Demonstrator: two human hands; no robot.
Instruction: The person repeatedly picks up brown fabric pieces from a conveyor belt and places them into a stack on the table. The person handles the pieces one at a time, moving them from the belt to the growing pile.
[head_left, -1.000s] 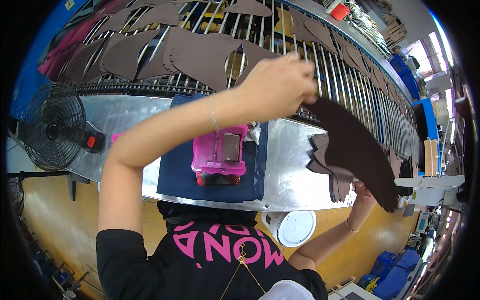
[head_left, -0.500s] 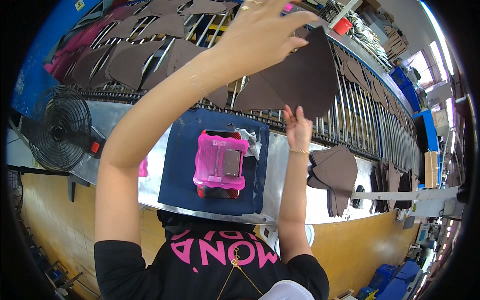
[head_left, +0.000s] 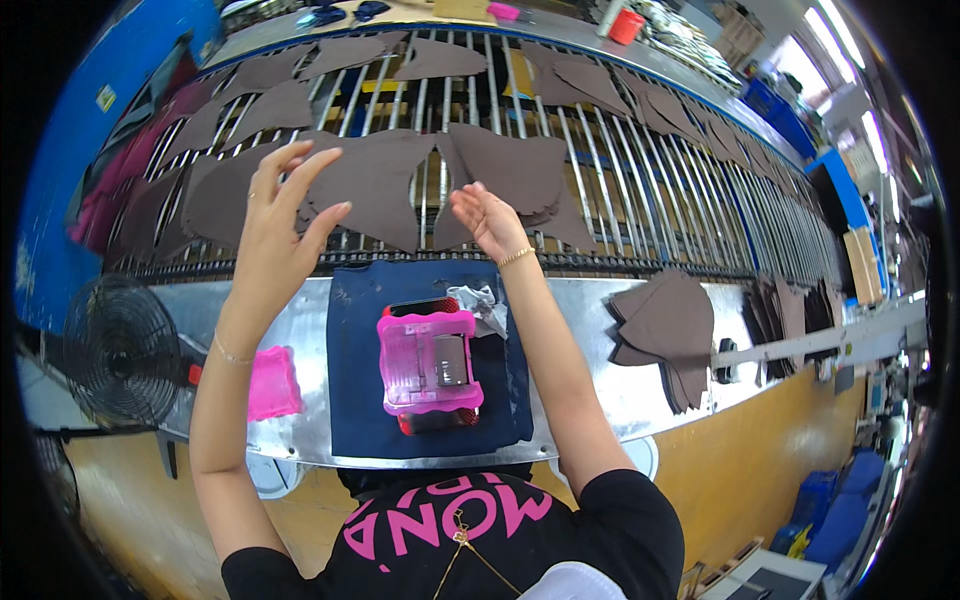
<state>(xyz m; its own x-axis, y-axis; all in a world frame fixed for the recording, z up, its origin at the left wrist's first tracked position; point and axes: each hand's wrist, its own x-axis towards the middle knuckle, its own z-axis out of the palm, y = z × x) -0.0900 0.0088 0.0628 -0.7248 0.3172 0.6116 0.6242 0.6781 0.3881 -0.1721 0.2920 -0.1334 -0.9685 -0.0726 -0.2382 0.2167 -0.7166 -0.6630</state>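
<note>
My left hand [head_left: 280, 225] is raised over the near edge of the roller rack, thumb and fingers spread, holding nothing. Just beyond its fingertips lies a flat dark brown cut piece [head_left: 370, 185], which looks like leather or fabric. To the right, my right hand [head_left: 490, 222] is held with its fingers stretched out, at the near edge of a small overlapping pile of brown pieces [head_left: 515, 170]. Whether its fingertips touch the pile I cannot tell. Below and between my forearms, a pink plastic tray [head_left: 405, 370] bearing a grey block [head_left: 452, 360] sits on a red and black object [head_left: 440, 420].
A dark blue mat [head_left: 350, 410] lies under the tray on the metal table [head_left: 560, 400], with crumpled white material [head_left: 485, 308] beside it. A pink tray [head_left: 272, 385] and a black fan [head_left: 120, 340] stand left. Fanned brown pieces [head_left: 665, 335] lie right. The rack [head_left: 640, 210] carries more pieces.
Both hands have come down and left from the upper right, where a brown piece was held up. That piece is out of the hands. My view has shifted, showing more of the rack.
</note>
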